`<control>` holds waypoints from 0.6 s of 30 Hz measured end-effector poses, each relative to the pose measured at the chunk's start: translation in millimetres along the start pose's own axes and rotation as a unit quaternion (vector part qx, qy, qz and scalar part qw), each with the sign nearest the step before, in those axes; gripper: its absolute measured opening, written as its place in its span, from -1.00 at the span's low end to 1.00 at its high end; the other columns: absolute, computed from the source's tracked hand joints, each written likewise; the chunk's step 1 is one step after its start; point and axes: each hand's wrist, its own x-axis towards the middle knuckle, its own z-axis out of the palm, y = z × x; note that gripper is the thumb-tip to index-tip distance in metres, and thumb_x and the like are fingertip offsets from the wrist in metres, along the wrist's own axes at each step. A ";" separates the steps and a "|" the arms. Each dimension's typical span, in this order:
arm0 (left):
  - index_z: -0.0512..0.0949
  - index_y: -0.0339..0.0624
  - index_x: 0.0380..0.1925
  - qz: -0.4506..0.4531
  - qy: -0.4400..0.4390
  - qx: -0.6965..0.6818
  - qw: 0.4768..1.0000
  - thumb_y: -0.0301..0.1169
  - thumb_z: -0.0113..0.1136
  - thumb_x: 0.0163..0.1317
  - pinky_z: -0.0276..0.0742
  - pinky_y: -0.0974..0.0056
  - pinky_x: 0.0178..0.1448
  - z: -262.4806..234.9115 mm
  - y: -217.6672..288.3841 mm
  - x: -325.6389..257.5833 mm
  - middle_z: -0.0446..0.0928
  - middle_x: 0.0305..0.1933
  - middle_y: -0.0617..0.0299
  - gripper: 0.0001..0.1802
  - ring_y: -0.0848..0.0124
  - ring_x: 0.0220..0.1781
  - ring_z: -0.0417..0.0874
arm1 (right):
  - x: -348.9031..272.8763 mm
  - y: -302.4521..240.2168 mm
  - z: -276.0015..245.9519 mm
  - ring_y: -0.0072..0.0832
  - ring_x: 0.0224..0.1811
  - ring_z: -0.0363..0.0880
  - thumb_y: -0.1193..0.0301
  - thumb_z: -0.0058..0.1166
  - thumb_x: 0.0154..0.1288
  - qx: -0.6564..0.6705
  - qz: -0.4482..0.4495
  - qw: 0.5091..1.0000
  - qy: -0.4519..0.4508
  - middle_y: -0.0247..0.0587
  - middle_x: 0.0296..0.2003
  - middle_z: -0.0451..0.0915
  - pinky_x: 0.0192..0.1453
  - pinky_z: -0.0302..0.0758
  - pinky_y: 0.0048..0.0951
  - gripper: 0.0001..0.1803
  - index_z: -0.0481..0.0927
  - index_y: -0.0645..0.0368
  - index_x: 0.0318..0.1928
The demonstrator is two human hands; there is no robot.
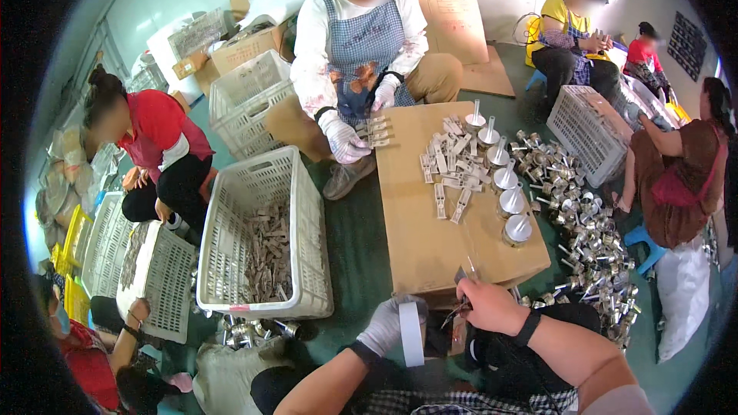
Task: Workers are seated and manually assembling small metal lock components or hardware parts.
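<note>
In my left hand (384, 327), which wears a pale glove, is a roll of white tape (412, 335), seen nearly edge-on at the box's near edge. My bare right hand (492, 307), a dark band at its wrist, closes on a thin dark metal tool (455, 310) that looks like scissors, partly hidden by the fingers. Both hands are close together over my lap. On the cardboard box (419, 253) before me lies a pile of flat silvery metal clips (453, 157). Right of them, several round metal pieces with upright stems (505, 178) stand in a row.
Stemmed metal pieces (588, 223) heap on the floor at right. Left stands a white plastic crate (319, 261) holding flat metal parts (267, 250). Across the box, a person's gloved hand (346, 138) holds several clips. Other people sit around; a white sack (684, 300) stands far right.
</note>
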 end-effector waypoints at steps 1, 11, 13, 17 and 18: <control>0.55 -0.29 -0.21 0.010 -0.009 0.002 1.000 -0.60 0.25 0.02 0.57 0.33 -0.08 4.4 3.3 -0.1 0.60 -0.25 0.18 -0.73 0.43 -0.23 0.61 | -1.1 0.0 -0.8 -0.04 -0.23 0.52 0.53 0.09 -0.02 0.007 -0.001 1.000 0.007 -0.02 -0.32 0.53 -0.22 0.41 -0.11 -0.66 0.34 0.16 -0.18; 0.53 -0.31 -0.19 0.004 0.014 0.086 0.996 -0.64 0.24 0.00 0.58 0.36 -0.16 18.4 16.5 -7.5 0.60 -0.28 0.18 -0.70 0.45 -0.28 0.62 | 0.8 -2.0 -1.9 -0.05 -0.24 0.52 0.48 0.13 0.01 0.013 0.010 1.000 0.005 -0.04 -0.34 0.53 -0.23 0.41 -0.11 -0.69 0.33 0.16 -0.22; 0.53 -0.31 -0.19 0.005 0.012 0.098 0.995 -0.64 0.24 0.01 0.58 0.36 -0.17 17.3 15.5 -5.1 0.60 -0.28 0.18 -0.70 0.45 -0.29 0.62 | 2.2 2.3 -0.4 -0.07 -0.25 0.53 0.44 0.18 0.01 0.005 0.005 1.000 0.011 -0.05 -0.35 0.53 -0.23 0.43 -0.14 -0.66 0.34 0.14 -0.22; 0.53 -0.28 -0.19 -0.011 0.020 0.032 0.999 -0.59 0.26 0.02 0.57 0.37 -0.18 17.4 15.7 -2.5 0.60 -0.28 0.19 -0.70 0.45 -0.30 0.61 | 4.1 8.9 -0.1 -0.04 -0.27 0.53 0.43 0.15 0.03 -0.010 0.001 1.000 0.015 -0.02 -0.37 0.54 -0.25 0.42 -0.10 -0.67 0.33 0.14 -0.20; 0.53 -0.27 -0.19 -0.016 0.027 0.005 0.999 -0.57 0.28 0.02 0.56 0.38 -0.18 16.5 16.1 -5.7 0.60 -0.28 0.19 -0.70 0.46 -0.30 0.61 | 4.8 6.8 2.1 -0.02 -0.27 0.53 0.43 0.12 0.03 -0.012 -0.003 1.000 0.013 0.00 -0.37 0.54 -0.25 0.41 -0.08 -0.68 0.33 0.15 -0.20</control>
